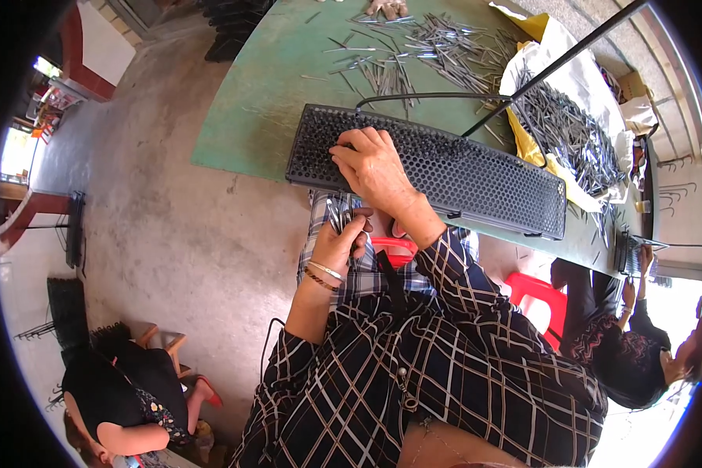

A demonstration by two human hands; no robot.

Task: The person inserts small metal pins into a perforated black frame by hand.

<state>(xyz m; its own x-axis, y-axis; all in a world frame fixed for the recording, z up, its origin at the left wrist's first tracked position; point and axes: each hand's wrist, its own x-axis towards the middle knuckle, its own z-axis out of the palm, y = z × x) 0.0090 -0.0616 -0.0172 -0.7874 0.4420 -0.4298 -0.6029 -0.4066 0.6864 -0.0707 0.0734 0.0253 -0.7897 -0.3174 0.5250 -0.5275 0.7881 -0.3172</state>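
Observation:
A long black rack [483, 187] full of round holes lies along the near edge of the green table. My right hand [382, 175] rests over its left part, fingers bent and pressed together at the holes. Whatever its fingertips pinch is hidden. Just below the rack's near edge, my left hand [337, 243] is closed round a bundle of slim shiny metal pieces [338, 212], their ends pointing up. Dark pieces seem to fill many holes at the rack's left end. A black metal rod frame [437, 96] rises from the rack.
Loose slim metal pieces [452, 51] lie scattered on the green table [246, 117]. A white and yellow sack [534, 58] at right holds a heap of them. Another person's hand [388, 8] shows at the far edge. Co-workers sit at right and lower left; a red stool [550, 300] stands right.

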